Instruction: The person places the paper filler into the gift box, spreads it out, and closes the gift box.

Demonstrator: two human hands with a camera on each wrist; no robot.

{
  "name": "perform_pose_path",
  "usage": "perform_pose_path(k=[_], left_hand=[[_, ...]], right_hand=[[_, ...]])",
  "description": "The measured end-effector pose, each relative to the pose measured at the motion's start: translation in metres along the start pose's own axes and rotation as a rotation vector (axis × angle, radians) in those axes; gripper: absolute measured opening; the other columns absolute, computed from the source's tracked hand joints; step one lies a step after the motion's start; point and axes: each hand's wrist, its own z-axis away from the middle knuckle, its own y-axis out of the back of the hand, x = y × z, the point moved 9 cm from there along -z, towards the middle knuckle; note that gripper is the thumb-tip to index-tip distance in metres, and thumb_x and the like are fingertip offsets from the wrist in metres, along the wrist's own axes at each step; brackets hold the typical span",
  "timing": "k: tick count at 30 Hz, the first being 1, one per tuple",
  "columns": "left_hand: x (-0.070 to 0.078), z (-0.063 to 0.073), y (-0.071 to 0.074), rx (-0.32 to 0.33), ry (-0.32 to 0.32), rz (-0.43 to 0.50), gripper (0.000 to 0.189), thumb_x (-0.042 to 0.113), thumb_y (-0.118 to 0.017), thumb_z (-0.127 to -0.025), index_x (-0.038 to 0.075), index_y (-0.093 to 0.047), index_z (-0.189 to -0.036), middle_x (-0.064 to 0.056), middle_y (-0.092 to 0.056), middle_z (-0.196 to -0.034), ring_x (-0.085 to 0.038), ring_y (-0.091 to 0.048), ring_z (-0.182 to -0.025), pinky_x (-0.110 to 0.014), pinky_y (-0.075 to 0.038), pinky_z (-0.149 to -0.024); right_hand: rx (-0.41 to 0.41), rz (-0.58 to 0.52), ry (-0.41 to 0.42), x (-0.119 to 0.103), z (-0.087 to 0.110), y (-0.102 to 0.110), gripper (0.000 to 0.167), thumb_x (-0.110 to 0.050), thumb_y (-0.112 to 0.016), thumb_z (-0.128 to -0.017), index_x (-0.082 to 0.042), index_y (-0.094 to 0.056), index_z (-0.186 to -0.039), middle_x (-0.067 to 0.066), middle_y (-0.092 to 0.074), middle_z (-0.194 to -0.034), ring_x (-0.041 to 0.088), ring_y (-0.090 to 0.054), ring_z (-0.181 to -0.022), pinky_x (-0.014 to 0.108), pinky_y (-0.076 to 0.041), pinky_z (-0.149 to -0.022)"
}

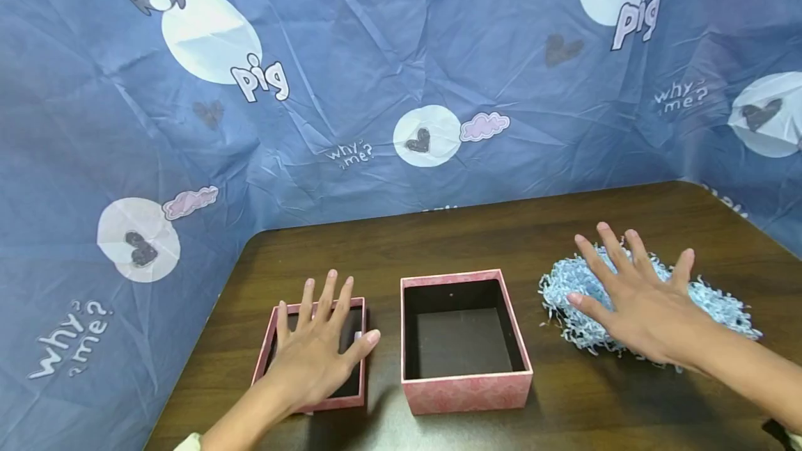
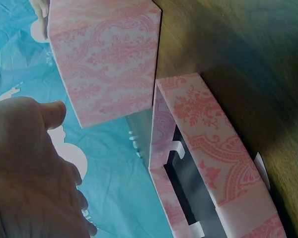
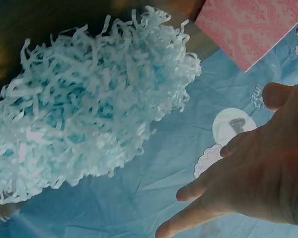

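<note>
Showing blue shreds (image 3: 92,111): head, right wrist views only

shallow box (image 2: 208,148) cropped, shreds (image 1: 717,306) partly hidden

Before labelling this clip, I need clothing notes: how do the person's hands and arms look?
The left hand and right hand show no gloves or rings. A pale sleeve edge shows on the left forearm; a dark item near the right forearm is unclear.

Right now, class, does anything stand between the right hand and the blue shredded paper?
Nothing visible: the right hand, fingers spread, appears above the blue shredded paper without touching it, and the open pink box stands to the left.
</note>
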Motion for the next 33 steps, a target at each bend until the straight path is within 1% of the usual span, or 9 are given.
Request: perform_pose_path(k=[5,10,15,20,26,30,33], left_hand=[[0.004,0.003,-0.001,0.009,-0.008,0.018,0.087,0.076,-0.028,-0.089,0.023,-0.004,-0.155,-0.003,0.003,-0.161,-0.032,0.007,-0.146,-0.067,0.009,-0.108],[0.009,0.005,-0.002,-0.009,-0.020,0.048,0.087,0.075,-0.029,-0.089,0.024,-0.004,-0.155,-0.001,0.005,-0.161,-0.032,0.008,-0.146,-0.065,0.009,-0.109],[0.014,0.009,-0.003,-0.018,-0.027,0.051,0.086,0.074,-0.030,-0.090,0.024,-0.006,-0.155,0.000,0.007,-0.160,-0.031,0.008,-0.146,-0.066,0.006,-0.109],[0.018,0.011,-0.003,-0.025,-0.036,0.067,0.086,0.074,-0.031,-0.090,0.024,-0.005,-0.155,0.001,0.008,-0.160,-0.030,0.010,-0.146,-0.066,0.006,-0.109],[0.023,0.013,-0.003,-0.016,-0.048,0.094,0.085,0.072,-0.036,-0.090,0.025,-0.006,-0.155,0.002,0.006,-0.160,-0.028,0.009,-0.147,-0.066,0.007,-0.109],[0.025,0.014,-0.004,-0.013,-0.050,0.109,0.084,0.067,-0.041,-0.091,0.026,-0.007,-0.155,0.002,0.005,-0.160,-0.027,0.009,-0.147,-0.065,0.008,-0.109],[0.025,0.016,-0.005,-0.021,-0.049,0.117,0.084,0.067,-0.042,-0.091,0.026,-0.006,-0.155,0.002,0.006,-0.160,-0.027,0.010,-0.146,-0.065,0.009,-0.109]], right_hand=[[-0.002,0.002,-0.011,0.008,-0.001,0.002,0.083,-0.060,-0.037,-0.097,-0.020,0.008,-0.154,0.017,0.020,-0.157,0.054,0.011,-0.137,0.071,0.033,-0.081],[-0.004,-0.003,-0.022,0.018,-0.002,0.003,0.084,-0.060,-0.037,-0.097,-0.019,0.009,-0.154,0.018,0.020,-0.156,0.056,0.009,-0.136,0.073,0.032,-0.080],[-0.003,0.003,-0.033,0.028,-0.004,0.003,0.084,-0.060,-0.037,-0.097,-0.018,0.008,-0.154,0.019,0.020,-0.155,0.056,0.009,-0.136,0.071,0.034,-0.079],[0.001,0.012,-0.050,0.035,-0.006,0.003,0.085,-0.061,-0.036,-0.096,-0.018,0.009,-0.154,0.022,0.018,-0.155,0.060,0.003,-0.134,0.072,0.033,-0.078],[-0.045,0.004,-0.100,0.045,-0.008,0.002,0.088,-0.064,-0.034,-0.095,-0.018,0.013,-0.153,0.024,0.023,-0.153,0.061,0.004,-0.133,0.078,0.028,-0.077],[-0.062,-0.012,-0.125,0.050,-0.009,0.001,0.090,-0.066,-0.034,-0.094,-0.018,0.015,-0.152,0.025,0.024,-0.152,0.062,0.004,-0.132,0.079,0.027,-0.076],[-0.068,-0.023,-0.139,0.055,-0.010,0.002,0.091,-0.067,-0.034,-0.094,-0.018,0.016,-0.152,0.025,0.026,-0.151,0.064,0.001,-0.131,0.078,0.028,-0.076]])
